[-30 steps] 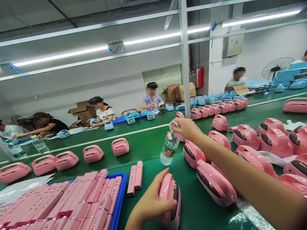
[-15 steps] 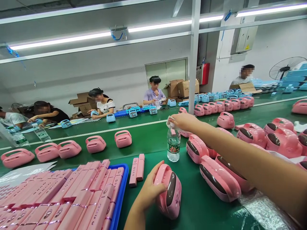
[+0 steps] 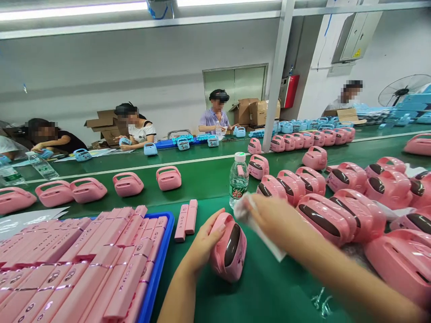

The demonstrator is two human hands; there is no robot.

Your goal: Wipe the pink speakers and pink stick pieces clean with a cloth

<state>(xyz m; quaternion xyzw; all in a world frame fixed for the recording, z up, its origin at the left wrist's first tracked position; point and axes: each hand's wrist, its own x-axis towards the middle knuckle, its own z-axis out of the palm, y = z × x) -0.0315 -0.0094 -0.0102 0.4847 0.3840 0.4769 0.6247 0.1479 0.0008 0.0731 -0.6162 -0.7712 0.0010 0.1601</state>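
Cloth: half a second ago the white cloth point(image 3: 268, 243) was up at the cap of the clear bottle point(image 3: 239, 183); now the right hand point(image 3: 271, 217) has brought it down near the pink casing point(image 3: 229, 256).
Blue tray: at far left the blue tray point(image 3: 162, 255) carries pink bars point(image 3: 101, 269) laid side by side in layers, probably to save room and keep them within reach.
Loose pair: two bars point(image 3: 186, 220) lie side by side on the green worktop point(image 3: 215, 299), just right of the tray.
Left hand: the left hand point(image 3: 205, 235) grasps the casing around its handle end, fingers and thumb wrapping the top, seemingly to steady it.
Casing: between the hands, low in front of the wearer, its dark panel turned rightward, perhaps to face the cloth; whether its base rests, I can't tell.
Bottle: upright behind the casing, capped, within the right arm's reach.
Right fingers: blurred, but pinching the bunched cloth.
Far right: more casings point(image 3: 319, 220) crowd together, handles up, likely for easy lifting.
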